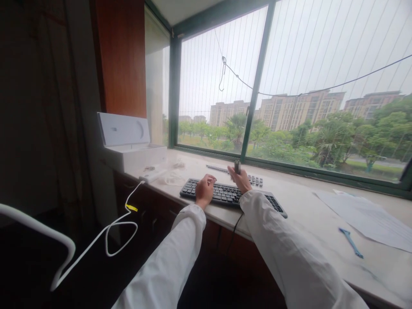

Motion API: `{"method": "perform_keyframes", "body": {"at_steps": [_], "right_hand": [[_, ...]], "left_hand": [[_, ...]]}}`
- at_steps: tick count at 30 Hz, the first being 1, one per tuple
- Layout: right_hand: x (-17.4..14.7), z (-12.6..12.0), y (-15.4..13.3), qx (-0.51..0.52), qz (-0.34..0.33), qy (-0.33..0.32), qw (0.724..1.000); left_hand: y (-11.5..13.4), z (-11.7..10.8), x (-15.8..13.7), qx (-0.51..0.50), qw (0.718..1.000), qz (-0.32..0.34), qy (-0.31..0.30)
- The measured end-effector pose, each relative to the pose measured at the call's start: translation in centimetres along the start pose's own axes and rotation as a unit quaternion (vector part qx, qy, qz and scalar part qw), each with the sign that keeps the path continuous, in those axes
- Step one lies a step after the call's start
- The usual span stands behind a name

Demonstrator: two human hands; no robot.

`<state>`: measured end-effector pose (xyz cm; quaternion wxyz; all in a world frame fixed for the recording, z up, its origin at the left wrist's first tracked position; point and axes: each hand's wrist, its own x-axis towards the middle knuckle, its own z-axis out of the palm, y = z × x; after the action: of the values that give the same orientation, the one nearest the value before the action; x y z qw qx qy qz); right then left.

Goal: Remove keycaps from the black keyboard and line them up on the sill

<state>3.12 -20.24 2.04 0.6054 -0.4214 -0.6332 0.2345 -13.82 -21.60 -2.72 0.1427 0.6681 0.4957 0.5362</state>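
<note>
A black keyboard [222,194] lies along the front of the marble-patterned sill, its cable dropping over the edge. My left hand [204,191] is above its left part, fingers curled in toward the thumb; whatever they may pinch is too small to make out. Over the far edge of the keyboard, my right hand [241,179] grips a small dark blocky object [237,166] held upright, its kind unclear. Loose dark keycaps [256,180] sit in rows just behind, partly hidden by that hand. A row of dark pieces [216,168] stretches behind the keyboard toward the left.
An open white box [138,158] stands at the left end. Near it are a white power strip [151,175] and a white cable [111,225] hanging down. To the right lie paper sheets [370,216] and a blue tool [351,243]. A window [254,86] runs behind the sill.
</note>
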Motion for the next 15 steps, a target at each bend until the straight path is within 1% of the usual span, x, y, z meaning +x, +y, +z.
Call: {"method": "perform_keyframes", "body": {"at_steps": [1, 3, 6, 9, 15], "right_hand": [[-0.2, 0.0, 0.1, -0.047, -0.022, -0.031, 0.998], [-0.5, 0.2, 0.4, -0.105, -0.059, -0.079, 0.990], [-0.7, 0.8, 1.1, -0.138, -0.085, -0.120, 0.979], [-0.7, 1.1, 1.7, -0.143, -0.084, -0.136, 0.977], [-0.5, 1.0, 2.1, -0.161, -0.080, -0.144, 0.973]], "left_hand": [[0.0, -0.1, 0.0, -0.006, 1.000, -0.003, 0.007], [0.0, -0.2, 0.1, -0.011, 1.000, -0.010, 0.013], [0.0, -0.2, 0.0, -0.014, 1.000, -0.012, 0.018], [0.0, -0.1, -0.1, -0.012, 1.000, -0.007, 0.010], [0.2, -0.2, -0.2, 0.014, 1.000, -0.012, -0.009]]}}
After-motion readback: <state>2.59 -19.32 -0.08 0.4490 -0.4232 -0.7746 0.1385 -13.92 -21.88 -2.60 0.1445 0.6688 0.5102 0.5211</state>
